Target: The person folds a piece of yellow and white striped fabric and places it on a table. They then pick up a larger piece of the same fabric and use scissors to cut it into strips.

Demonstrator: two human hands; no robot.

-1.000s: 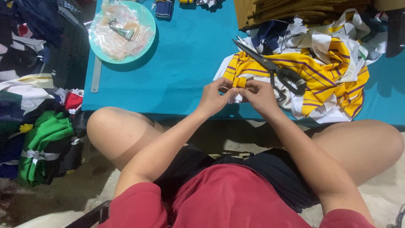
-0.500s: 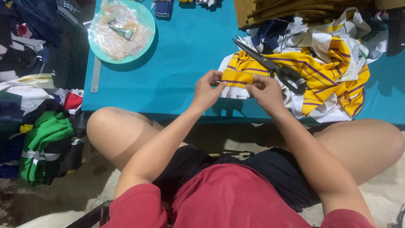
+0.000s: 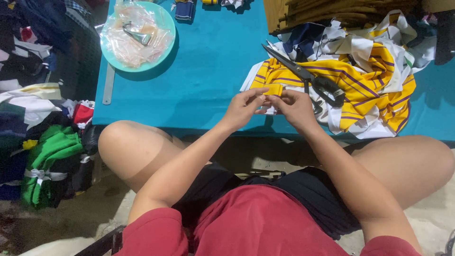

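Note:
My left hand [image 3: 245, 107] and my right hand [image 3: 295, 107] meet over the front edge of a low teal table [image 3: 208, 80]. Together they pinch a small yellow fabric piece [image 3: 272, 89] between fingertips. It lies against a pile of yellow cloth with purple stripes [image 3: 365, 90]. Large black scissors [image 3: 305, 78] rest on that pile, just beyond my right hand. I sit cross-legged, knees on either side of the table.
A teal plate [image 3: 161, 19] holding clear plastic bags and a small metal tool sits at the table's far left. A metal ruler [image 3: 108, 85] lies along the left edge. Bundled green and dark clothes [image 3: 47, 161] heap on the floor at left. Folded brown fabric [image 3: 332, 12] lies at the back.
Both hands have stayed at the table's front edge, shifting their pinch on the small yellow piece. The scissors and cloth pile have not moved.

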